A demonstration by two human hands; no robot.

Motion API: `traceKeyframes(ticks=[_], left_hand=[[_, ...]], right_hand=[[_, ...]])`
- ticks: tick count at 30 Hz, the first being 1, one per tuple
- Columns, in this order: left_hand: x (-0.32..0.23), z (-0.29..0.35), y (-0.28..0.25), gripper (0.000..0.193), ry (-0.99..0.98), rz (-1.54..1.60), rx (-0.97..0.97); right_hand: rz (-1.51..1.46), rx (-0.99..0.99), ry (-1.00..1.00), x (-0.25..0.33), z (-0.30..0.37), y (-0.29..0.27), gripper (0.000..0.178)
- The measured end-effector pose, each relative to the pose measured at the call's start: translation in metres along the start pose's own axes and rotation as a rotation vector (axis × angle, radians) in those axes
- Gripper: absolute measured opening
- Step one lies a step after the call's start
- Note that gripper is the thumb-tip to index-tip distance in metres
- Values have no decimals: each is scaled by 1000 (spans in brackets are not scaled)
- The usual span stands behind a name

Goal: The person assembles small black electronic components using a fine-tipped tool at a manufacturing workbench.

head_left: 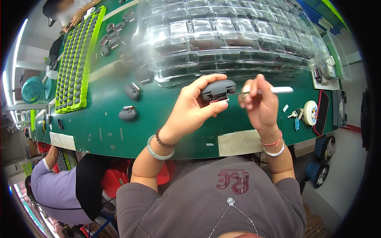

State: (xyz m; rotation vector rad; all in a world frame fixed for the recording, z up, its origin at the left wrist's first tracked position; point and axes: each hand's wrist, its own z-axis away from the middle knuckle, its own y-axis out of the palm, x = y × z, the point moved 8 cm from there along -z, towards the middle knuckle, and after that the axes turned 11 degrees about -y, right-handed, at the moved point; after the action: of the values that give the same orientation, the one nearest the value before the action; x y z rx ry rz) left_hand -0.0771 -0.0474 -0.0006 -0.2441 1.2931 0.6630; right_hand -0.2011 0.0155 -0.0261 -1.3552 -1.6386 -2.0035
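Dark-grey rounded plastic device [217, 88]: in your L hand, raised over the desk, approx. mid-view; small internal parts show on its near side.
L hand [194, 101]: fingers clamped on device, thumb along its lower edge.
R hand [260, 103]: fingers closed on the tool, bit blurred.
Slim tool w/ pale-grey handle & thin metal shaft [279, 90]: approx. horiz., shaft pointing L at device's R side; can't tell if tip touches.
Flat green desk [99, 123]: under it all; beige rectangular sheet [238, 143] at nr edge, btwn your forearms.
Loose units: upper dark-grey rounded unit [133, 91] & lower dark-grey rounded unit [127, 114], L of your L hand, apart.
Stacked clear plastic compartment trays [234, 56]: beyond your hands.
Long lime-green tray [71, 108]: far L, w/ rows of dark-grey rounded pieces.
R side: round cream case [310, 113], keys just beside.
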Motion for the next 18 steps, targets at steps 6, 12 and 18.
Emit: traceKeyframes(ticks=[6,12,18], left_hand=[[0,-1,4,47,-35,7,-3],[3,-1,7,43,-18,-6,14],[7,-3,7,48,-37,6,49]], right_hand=[[160,105,-267,29,4,9,43],[326,189,-324,34,7,16,42],[436,246,-333,37,6,20,42]])
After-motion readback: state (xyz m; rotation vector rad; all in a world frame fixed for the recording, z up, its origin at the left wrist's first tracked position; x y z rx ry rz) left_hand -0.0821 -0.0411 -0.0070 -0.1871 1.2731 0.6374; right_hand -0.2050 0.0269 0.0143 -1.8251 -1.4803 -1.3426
